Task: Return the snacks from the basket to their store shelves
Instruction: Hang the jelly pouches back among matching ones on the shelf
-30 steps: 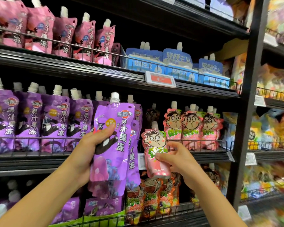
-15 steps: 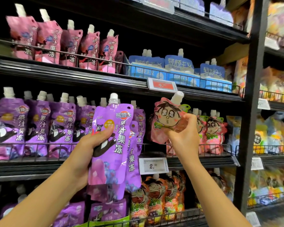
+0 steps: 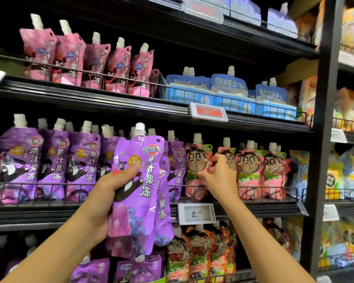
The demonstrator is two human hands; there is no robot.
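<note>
Since half a second before, the right hand had carried the pink cartoon-face pouch from mid-air into the pink row on the middle shelf, right of frame centre; that snack looked nearly returned, fingers curled and pinching its right edge. The left hand, raised at centre frame, gripped two purple jelly pouches, not yet shelved.

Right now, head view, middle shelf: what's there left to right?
Shelved purple pouches → purple pouch gripped by the left hand → right hand on a pink cartoon-face pouch → more pink pouches → black upright.
</note>
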